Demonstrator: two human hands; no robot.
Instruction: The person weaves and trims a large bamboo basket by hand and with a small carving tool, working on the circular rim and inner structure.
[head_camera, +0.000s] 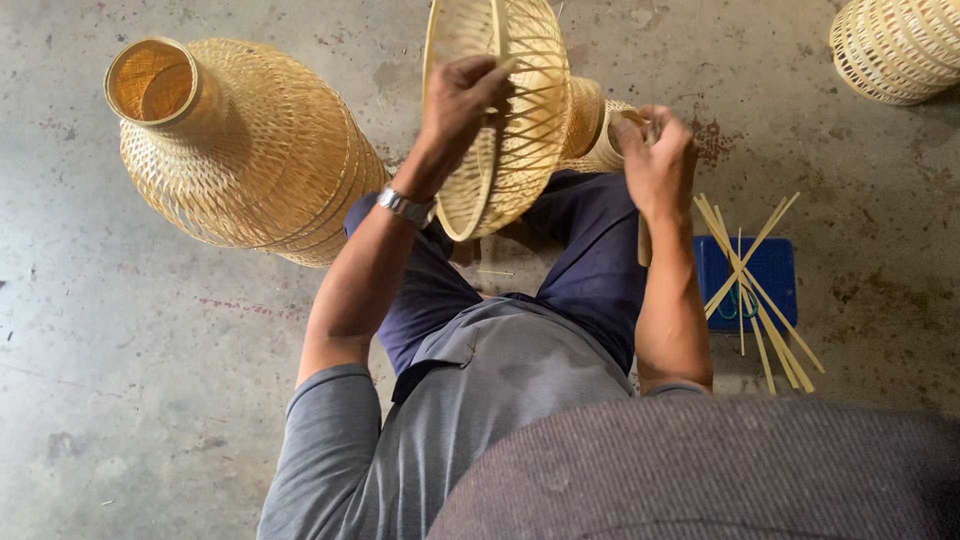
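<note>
- A tall bottle-shaped woven bamboo basket (240, 140) lies tilted on the grey concrete floor (120, 380) at the upper left of the frame, its round mouth facing up-left.
- Another pale woven bamboo basket (900, 45) sits in the upper right corner, cut off by the frame edge.
- A blue flat plastic stool (775, 270) at the right carries a loose, crossed bundle of thin bamboo strips (750, 285).
- The half-finished round bamboo lattice basket (505, 110) stands on edge at the upper centre, above the person's knees, its open diamond weave pale yellow.
- The left hand (460, 100) has its grip clenched on the basket's rim.
- The right hand (655, 160) has its grip closed around a short bamboo strip (643, 240), just right of the basket.
</note>
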